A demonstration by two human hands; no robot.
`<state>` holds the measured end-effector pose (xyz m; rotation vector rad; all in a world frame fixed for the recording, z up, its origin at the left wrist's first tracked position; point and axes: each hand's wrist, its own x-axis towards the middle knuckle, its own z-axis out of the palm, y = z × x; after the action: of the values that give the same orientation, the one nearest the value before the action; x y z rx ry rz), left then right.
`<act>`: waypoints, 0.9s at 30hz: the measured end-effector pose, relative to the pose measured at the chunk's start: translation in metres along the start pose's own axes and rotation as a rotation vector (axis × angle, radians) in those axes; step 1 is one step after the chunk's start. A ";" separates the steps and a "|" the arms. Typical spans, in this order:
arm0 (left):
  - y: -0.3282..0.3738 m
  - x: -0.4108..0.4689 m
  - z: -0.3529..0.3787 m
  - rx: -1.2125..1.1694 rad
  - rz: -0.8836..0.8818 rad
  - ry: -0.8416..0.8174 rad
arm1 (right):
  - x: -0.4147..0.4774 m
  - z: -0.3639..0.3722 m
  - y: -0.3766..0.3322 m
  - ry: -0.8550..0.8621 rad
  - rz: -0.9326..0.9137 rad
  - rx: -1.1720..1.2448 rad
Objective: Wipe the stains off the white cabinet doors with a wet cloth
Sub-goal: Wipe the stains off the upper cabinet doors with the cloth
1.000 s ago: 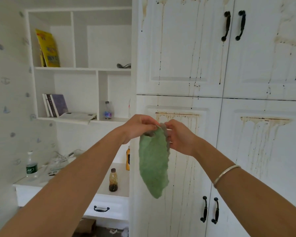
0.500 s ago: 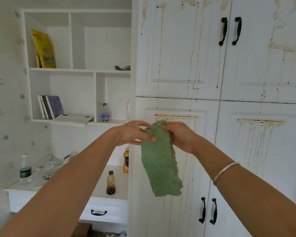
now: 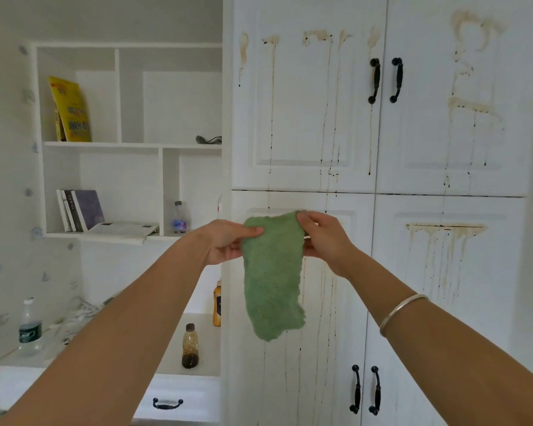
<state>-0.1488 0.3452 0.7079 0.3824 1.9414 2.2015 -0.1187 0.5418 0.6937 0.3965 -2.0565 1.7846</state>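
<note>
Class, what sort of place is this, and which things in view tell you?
Probably a room in a home, perhaps a study: white stained cabinet doors, a white open wall shelf holding books, and a low white drawer unit with bottles.

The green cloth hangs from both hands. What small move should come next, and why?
Probably bunch the green cloth into the right hand and press it on the lower left door's drips: it hangs loose, the left hand pinching its other corner.

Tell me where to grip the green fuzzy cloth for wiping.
Probably the top edge of the green fuzzy cloth, from your side: it hangs limp and flat, right hand and left hand pinching its upper corners, so one palm could gather it there.
</note>
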 end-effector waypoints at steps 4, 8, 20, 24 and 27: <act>0.002 0.000 0.015 -0.040 0.159 0.064 | -0.001 0.008 -0.009 0.097 -0.047 -0.066; -0.003 -0.012 0.024 0.016 -0.085 -0.220 | 0.005 0.006 -0.017 0.118 0.051 0.129; -0.009 -0.014 0.034 0.025 -0.044 -0.163 | -0.018 -0.028 -0.007 -0.212 0.562 0.264; -0.012 -0.010 0.034 0.179 -0.035 0.014 | -0.013 -0.030 -0.001 -0.178 0.461 0.073; -0.012 -0.012 0.031 0.267 -0.164 0.026 | -0.012 -0.029 -0.001 -0.156 0.396 0.082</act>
<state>-0.1281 0.3728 0.6990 0.2223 2.2012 1.8627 -0.1046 0.5698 0.6919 0.1603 -2.3004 2.1283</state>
